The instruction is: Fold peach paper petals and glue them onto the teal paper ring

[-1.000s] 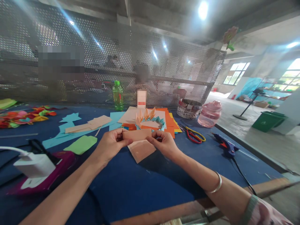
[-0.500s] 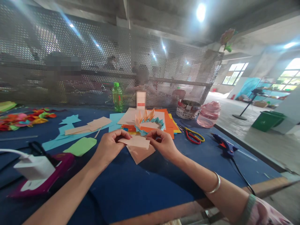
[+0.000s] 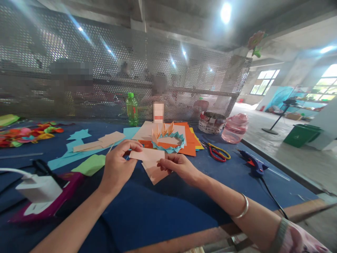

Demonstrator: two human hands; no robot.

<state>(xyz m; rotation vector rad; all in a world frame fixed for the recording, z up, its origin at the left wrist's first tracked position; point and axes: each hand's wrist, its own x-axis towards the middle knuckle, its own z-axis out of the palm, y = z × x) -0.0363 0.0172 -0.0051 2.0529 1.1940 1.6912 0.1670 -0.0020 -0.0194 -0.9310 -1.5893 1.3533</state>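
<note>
My left hand and my right hand both pinch a small peach paper rectangle just above the blue table. The left thumb and fingers grip its left edge. My right fingers curl at its lower right corner. Another peach paper piece lies flat on the table right under it. Behind them sits a folded paper ring of teal and orange points on orange sheets.
Red and yellow scissors and a blue glue gun lie to the right. A pink jug, a woven basket and a green bottle stand at the back. A white charger rests on a magenta object at left. Paper scraps lie about.
The peach rectangle was held upright between both hands, then tipped flat and shifted left. My right hand has slid down to its lower right corner.
</note>
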